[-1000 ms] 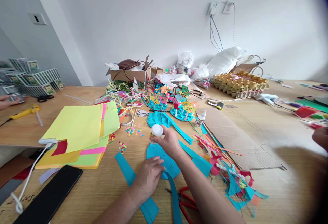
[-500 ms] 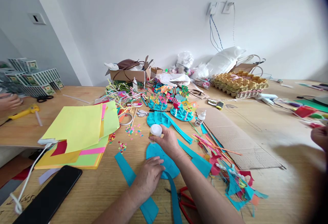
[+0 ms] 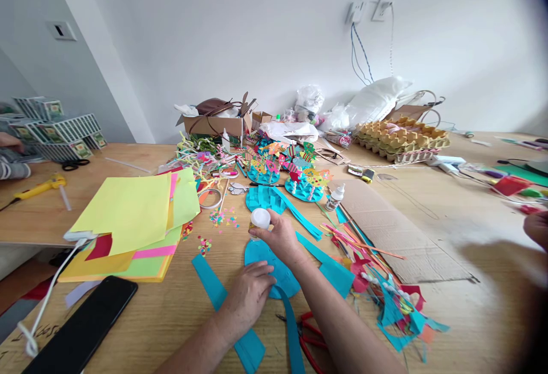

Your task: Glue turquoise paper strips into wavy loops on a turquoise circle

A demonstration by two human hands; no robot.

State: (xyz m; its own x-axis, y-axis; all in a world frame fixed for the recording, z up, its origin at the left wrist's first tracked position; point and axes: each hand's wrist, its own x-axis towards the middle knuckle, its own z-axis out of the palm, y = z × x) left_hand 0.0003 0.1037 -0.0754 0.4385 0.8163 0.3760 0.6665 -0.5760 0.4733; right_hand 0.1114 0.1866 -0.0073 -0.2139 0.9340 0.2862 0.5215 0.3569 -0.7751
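Observation:
A round blue paper disc (image 3: 280, 268) lies on the table in front of me. My left hand (image 3: 252, 288) bends over its near left edge, fingers together and the thumb partly hidden. From beneath these fingertips a narrow blue paper strip (image 3: 293, 328) curves toward me. My right hand (image 3: 280, 236) grips a small glue bottle (image 3: 260, 220) over the far edge of the disc, its pale round base facing up. The bottle's tip is hidden. Another blue strip (image 3: 209, 280) passes under my left forearm, and red-handled pliers (image 3: 312, 340) lie beside my right forearm.
Coloured paper sheets (image 3: 128, 208) and a black phone (image 3: 85, 322) lie left. Beyond the disc stand fish-decorated blue bases (image 3: 303, 188) and a white glue bottle (image 3: 334, 198). Cardboard (image 3: 398, 231) and paper scraps (image 3: 394, 311) lie right. A co-worker's hand (image 3: 537, 228) shows at the right edge.
My hands and the glue bottle stay almost still. At the far left a co-worker's hand has moved back, and a grey striped sleeve now shows. The hand at the right edge has shifted slightly outward.

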